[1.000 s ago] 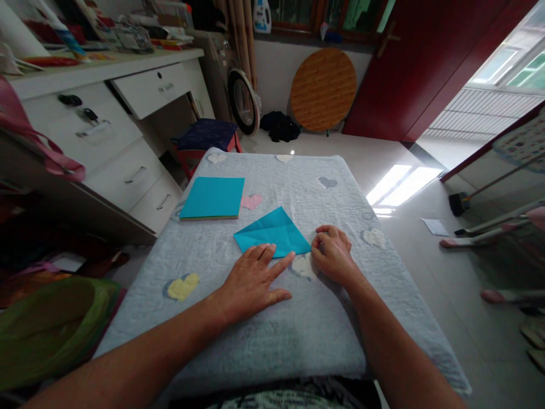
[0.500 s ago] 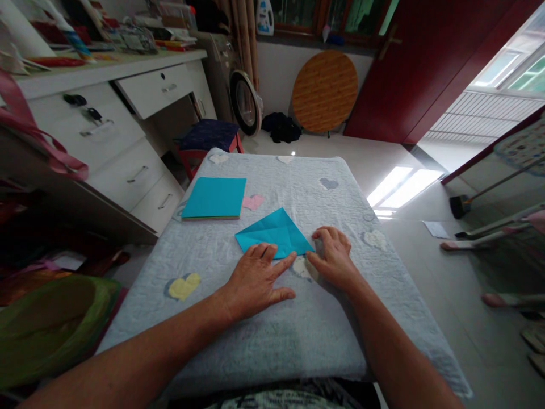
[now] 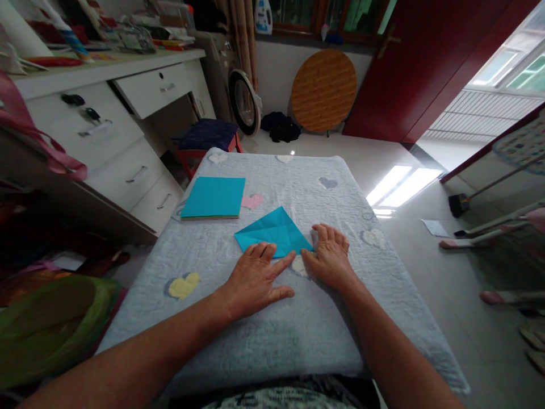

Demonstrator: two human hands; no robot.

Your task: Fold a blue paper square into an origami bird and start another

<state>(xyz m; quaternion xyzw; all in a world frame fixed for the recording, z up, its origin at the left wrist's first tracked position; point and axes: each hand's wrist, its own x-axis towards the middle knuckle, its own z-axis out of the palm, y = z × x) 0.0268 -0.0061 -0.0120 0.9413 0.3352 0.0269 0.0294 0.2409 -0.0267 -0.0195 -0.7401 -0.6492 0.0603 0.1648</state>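
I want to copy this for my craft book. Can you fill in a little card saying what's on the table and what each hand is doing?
Surface: pale blue cloth with heart patches, covering the table
Folded paper: teal sheet, folded into a pointed shape, lying flat mid-table
Left hand: palm down, fingers spread, fingertips on the sheet's near edge
Right hand: palm down, fingers at the sheet's right corner
Paper stack: teal on top, far left on the cloth, apart from both hands
Beside the table: white drawers on the left
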